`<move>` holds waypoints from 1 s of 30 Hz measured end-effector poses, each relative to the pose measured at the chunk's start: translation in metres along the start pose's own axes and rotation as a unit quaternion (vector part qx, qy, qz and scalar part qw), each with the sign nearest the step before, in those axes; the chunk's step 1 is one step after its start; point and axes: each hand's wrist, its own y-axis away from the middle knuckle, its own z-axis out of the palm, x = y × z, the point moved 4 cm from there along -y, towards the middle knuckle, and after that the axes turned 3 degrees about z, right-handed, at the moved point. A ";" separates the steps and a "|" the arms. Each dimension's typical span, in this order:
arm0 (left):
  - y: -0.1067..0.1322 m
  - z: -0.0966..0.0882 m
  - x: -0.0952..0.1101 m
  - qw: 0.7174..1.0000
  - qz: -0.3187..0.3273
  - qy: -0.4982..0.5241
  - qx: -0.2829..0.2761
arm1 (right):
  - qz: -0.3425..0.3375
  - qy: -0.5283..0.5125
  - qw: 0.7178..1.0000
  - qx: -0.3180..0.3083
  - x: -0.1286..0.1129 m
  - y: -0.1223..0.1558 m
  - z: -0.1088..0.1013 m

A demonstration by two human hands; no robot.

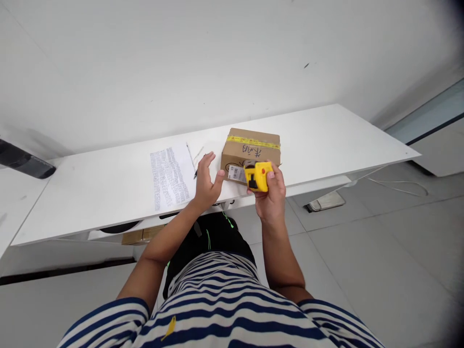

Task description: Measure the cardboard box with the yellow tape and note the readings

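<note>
A small cardboard box (250, 145) with yellow tape and a white label stands on the white table (108, 188) near its front edge. My right hand (270, 193) is closed around a yellow tape measure (257, 175), held just in front of the box. My left hand (206, 181) hovers open to the left of the box, fingers spread, thumb pointing toward the box and holding nothing.
A printed sheet of paper (170, 176) lies left of my left hand, with a pen (191, 157) beside it. A dark object (23, 164) sits at the far left. Cables and a power strip (326, 202) lie on the tiled floor under the table.
</note>
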 end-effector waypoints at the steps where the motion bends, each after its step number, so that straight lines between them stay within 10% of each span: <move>1: -0.004 -0.005 0.015 0.999 0.035 0.021 -0.035 | 0.025 -0.005 0.999 -0.020 0.000 0.004 0.002; 5: -0.014 -0.002 0.057 0.959 -0.037 0.150 -0.238 | 0.056 -0.010 0.995 -0.076 -0.004 0.023 0.010; 11: -0.016 0.012 0.062 0.914 -0.199 0.313 -0.168 | -0.064 0.041 0.980 -0.184 -0.018 0.034 0.011; 21: -0.058 0.012 0.081 0.933 -0.189 0.089 -0.293 | -0.365 0.336 0.868 -0.025 -0.050 -0.003 -0.031; 25: -0.109 0.014 0.054 0.931 -0.186 0.102 -0.297 | -0.333 0.324 0.885 0.031 -0.066 -0.040 -0.055; 30: -0.154 0.008 -0.016 0.971 -0.182 0.013 -0.156 | -0.229 0.358 0.890 0.164 -0.073 -0.085 -0.095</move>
